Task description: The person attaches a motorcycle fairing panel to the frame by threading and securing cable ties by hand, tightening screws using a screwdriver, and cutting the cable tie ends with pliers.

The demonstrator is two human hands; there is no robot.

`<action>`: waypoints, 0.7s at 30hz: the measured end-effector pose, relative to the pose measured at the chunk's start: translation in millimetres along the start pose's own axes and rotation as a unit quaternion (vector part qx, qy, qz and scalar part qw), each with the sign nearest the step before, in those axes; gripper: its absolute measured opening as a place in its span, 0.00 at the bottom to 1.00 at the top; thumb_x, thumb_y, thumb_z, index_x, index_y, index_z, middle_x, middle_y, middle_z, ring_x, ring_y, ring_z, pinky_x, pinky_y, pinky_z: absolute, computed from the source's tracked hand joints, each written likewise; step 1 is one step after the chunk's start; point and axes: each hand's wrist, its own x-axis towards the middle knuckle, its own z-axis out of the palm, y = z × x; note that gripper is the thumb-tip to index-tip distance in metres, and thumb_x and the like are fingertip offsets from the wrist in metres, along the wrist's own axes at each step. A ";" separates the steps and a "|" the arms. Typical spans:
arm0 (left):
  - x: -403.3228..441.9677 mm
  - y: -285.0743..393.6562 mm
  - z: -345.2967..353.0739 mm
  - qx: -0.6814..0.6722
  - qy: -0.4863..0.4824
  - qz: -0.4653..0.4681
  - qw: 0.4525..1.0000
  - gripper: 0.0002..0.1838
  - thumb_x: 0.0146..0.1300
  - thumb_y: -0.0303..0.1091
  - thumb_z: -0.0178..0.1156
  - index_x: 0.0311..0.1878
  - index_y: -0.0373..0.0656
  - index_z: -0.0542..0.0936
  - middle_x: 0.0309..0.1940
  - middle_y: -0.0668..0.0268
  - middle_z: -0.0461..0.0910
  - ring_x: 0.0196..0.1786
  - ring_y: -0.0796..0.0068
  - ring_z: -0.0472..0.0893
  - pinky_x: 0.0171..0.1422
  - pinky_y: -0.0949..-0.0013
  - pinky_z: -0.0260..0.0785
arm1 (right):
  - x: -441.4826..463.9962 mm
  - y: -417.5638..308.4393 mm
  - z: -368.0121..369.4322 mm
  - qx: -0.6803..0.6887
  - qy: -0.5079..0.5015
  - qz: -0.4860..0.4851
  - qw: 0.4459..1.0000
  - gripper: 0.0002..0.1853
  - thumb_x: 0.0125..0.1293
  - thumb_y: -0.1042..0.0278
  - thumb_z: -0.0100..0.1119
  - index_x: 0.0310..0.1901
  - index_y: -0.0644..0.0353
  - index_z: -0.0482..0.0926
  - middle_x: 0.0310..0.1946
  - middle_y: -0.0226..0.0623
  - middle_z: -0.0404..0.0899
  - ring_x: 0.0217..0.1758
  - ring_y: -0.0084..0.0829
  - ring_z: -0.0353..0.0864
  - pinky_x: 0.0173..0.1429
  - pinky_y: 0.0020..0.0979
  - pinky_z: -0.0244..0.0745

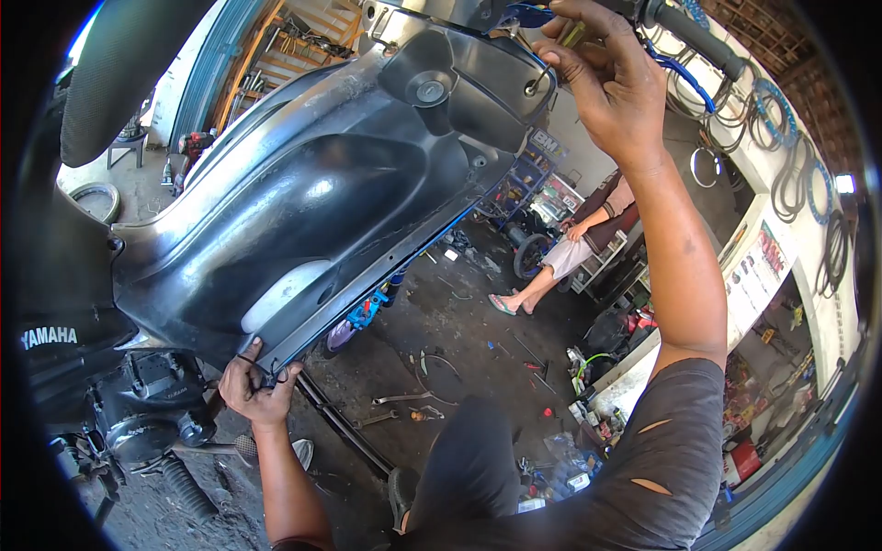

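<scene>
A black plastic leg shield panel (367,184) of a Yamaha motorcycle slants across the upper left, with a round ignition lock (430,90) near its top. My left hand (254,390) pinches the panel's lower edge between thumb and fingers. Beside the panel's upper right corner, below the handlebar, my right hand (617,92) is raised with bent fingers. Between its thumb and fingers shows a small yellow-green object (574,35), mostly hidden, whose kind I cannot make out. A blue brake lever (684,78) lies just right of that hand.
Wrenches (402,399) and other tools lie on the dark floor (450,312). A seated person (588,230) is at the back right. The engine (147,404) sits below my left hand's side. Cables and hoses (790,184) hang along the right wall.
</scene>
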 end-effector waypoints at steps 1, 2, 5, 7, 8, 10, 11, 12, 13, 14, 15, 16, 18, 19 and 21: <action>-0.7 -0.7 0.2 -0.001 -0.001 -0.003 1.000 0.37 0.42 0.57 0.83 0.45 0.33 0.86 0.28 0.68 0.80 0.22 0.81 0.62 0.27 0.72 0.52 | -1.3 1.7 1.6 0.025 0.003 0.009 1.000 0.22 0.65 0.87 0.64 0.60 0.62 0.77 0.47 0.43 0.85 0.50 0.30 0.88 0.48 0.30 0.86; -1.3 -1.1 0.1 -0.001 -0.002 -0.007 1.000 0.37 0.41 0.58 0.83 0.45 0.33 0.86 0.27 0.69 0.79 0.22 0.81 0.61 0.27 0.72 0.51 | -0.9 1.0 2.1 0.026 0.003 0.009 1.000 0.22 0.65 0.87 0.64 0.60 0.62 0.77 0.47 0.43 0.85 0.50 0.30 0.88 0.48 0.30 0.86; -1.3 0.1 -0.4 -0.005 -0.003 -0.019 1.000 0.37 0.41 0.58 0.83 0.45 0.34 0.86 0.25 0.71 0.76 0.22 0.81 0.59 0.27 0.72 0.50 | 0.0 -2.7 2.3 -0.005 0.005 -0.001 1.000 0.22 0.65 0.86 0.64 0.60 0.60 0.77 0.46 0.41 0.85 0.49 0.28 0.88 0.48 0.30 0.87; -0.6 1.3 -0.9 0.001 -0.003 -0.020 1.000 0.38 0.41 0.58 0.83 0.45 0.34 0.86 0.24 0.71 0.74 0.22 0.81 0.59 0.27 0.71 0.50 | 2.7 -5.2 3.2 -0.006 -0.031 0.026 0.999 0.23 0.64 0.82 0.67 0.61 0.57 0.78 0.47 0.39 0.86 0.49 0.28 0.88 0.48 0.32 0.87; -0.3 2.0 -1.0 0.006 -0.002 -0.021 1.000 0.38 0.40 0.59 0.83 0.45 0.34 0.87 0.23 0.72 0.72 0.22 0.81 0.59 0.27 0.71 0.50 | 4.8 -5.3 2.0 -0.006 -0.032 0.026 0.999 0.23 0.64 0.82 0.67 0.61 0.57 0.78 0.47 0.39 0.86 0.49 0.28 0.88 0.48 0.32 0.87; 1.2 3.0 -0.6 0.002 -0.001 -0.019 1.000 0.38 0.40 0.59 0.83 0.45 0.34 0.87 0.23 0.72 0.71 0.22 0.81 0.59 0.27 0.71 0.49 | 10.1 -5.5 -1.3 -0.173 -0.050 -0.136 0.974 0.23 0.63 0.79 0.70 0.60 0.55 0.80 0.48 0.39 0.86 0.51 0.33 0.89 0.48 0.33 0.87; 1.3 3.4 -0.5 -0.001 0.002 -0.017 1.000 0.38 0.40 0.59 0.83 0.45 0.34 0.87 0.22 0.73 0.70 0.22 0.81 0.59 0.27 0.71 0.49 | 13.0 -8.1 -2.3 -0.173 -0.051 -0.135 0.974 0.23 0.63 0.79 0.70 0.60 0.55 0.80 0.48 0.39 0.86 0.51 0.33 0.89 0.48 0.33 0.87; 1.1 3.6 -0.7 -0.001 0.000 -0.017 1.000 0.38 0.40 0.59 0.83 0.45 0.34 0.87 0.22 0.73 0.70 0.22 0.81 0.59 0.27 0.71 0.49 | 16.6 -11.6 -2.5 -0.176 -0.078 -0.104 0.976 0.24 0.61 0.76 0.72 0.60 0.54 0.81 0.48 0.39 0.86 0.51 0.35 0.89 0.47 0.33 0.87; 1.1 3.5 -0.6 -0.005 -0.001 -0.020 1.000 0.38 0.40 0.60 0.82 0.45 0.34 0.87 0.22 0.73 0.69 0.22 0.81 0.58 0.27 0.71 0.49 | 19.2 -12.8 -3.6 -0.178 -0.092 -0.089 0.976 0.24 0.60 0.75 0.73 0.60 0.54 0.82 0.49 0.39 0.86 0.51 0.36 0.89 0.47 0.33 0.86; 1.2 3.1 -0.5 -0.008 -0.002 -0.022 1.000 0.38 0.41 0.60 0.82 0.45 0.34 0.87 0.22 0.73 0.68 0.22 0.81 0.58 0.27 0.71 0.49 | 21.7 -14.1 -4.6 -0.180 -0.105 -0.074 0.975 0.25 0.59 0.74 0.74 0.59 0.54 0.82 0.49 0.40 0.86 0.51 0.37 0.89 0.47 0.33 0.86; 1.2 2.0 0.0 -0.007 -0.001 -0.023 1.000 0.38 0.41 0.60 0.82 0.45 0.34 0.87 0.22 0.73 0.68 0.22 0.81 0.58 0.27 0.71 0.49 | 23.8 -12.9 -6.9 -0.113 -0.123 -0.079 0.983 0.26 0.59 0.73 0.74 0.60 0.53 0.82 0.47 0.39 0.85 0.47 0.37 0.89 0.45 0.33 0.85; 0.9 0.6 0.8 -0.008 0.000 -0.017 1.000 0.38 0.41 0.59 0.82 0.45 0.34 0.87 0.22 0.73 0.68 0.22 0.82 0.58 0.27 0.71 0.49 | 25.5 -9.7 -7.5 -0.079 -0.131 -0.083 0.985 0.26 0.58 0.73 0.74 0.61 0.53 0.82 0.46 0.39 0.85 0.46 0.37 0.88 0.44 0.34 0.85; 0.3 -0.2 0.1 -0.009 0.001 -0.012 1.000 0.38 0.41 0.59 0.83 0.45 0.34 0.87 0.22 0.73 0.68 0.22 0.82 0.58 0.27 0.71 0.49 | 27.5 -1.7 -7.3 -0.070 -0.137 -0.119 0.981 0.26 0.59 0.72 0.74 0.61 0.52 0.83 0.42 0.37 0.83 0.41 0.36 0.86 0.41 0.34 0.83; -0.1 0.5 -0.9 -0.004 -0.006 -0.019 1.000 0.38 0.41 0.59 0.83 0.45 0.34 0.87 0.22 0.73 0.68 0.21 0.82 0.58 0.27 0.72 0.49 | 27.0 -2.4 -7.5 -0.083 -0.136 -0.135 0.978 0.26 0.59 0.71 0.74 0.61 0.51 0.83 0.41 0.36 0.82 0.40 0.36 0.85 0.40 0.34 0.83; 0.0 2.3 -2.1 -0.001 -0.012 -0.027 1.000 0.38 0.40 0.58 0.83 0.45 0.34 0.87 0.22 0.74 0.68 0.21 0.82 0.57 0.27 0.72 0.48 | 28.1 -14.9 -7.0 -0.118 -0.114 -0.144 0.976 0.23 0.61 0.71 0.72 0.60 0.50 0.84 0.35 0.33 0.78 0.36 0.34 0.81 0.38 0.34 0.80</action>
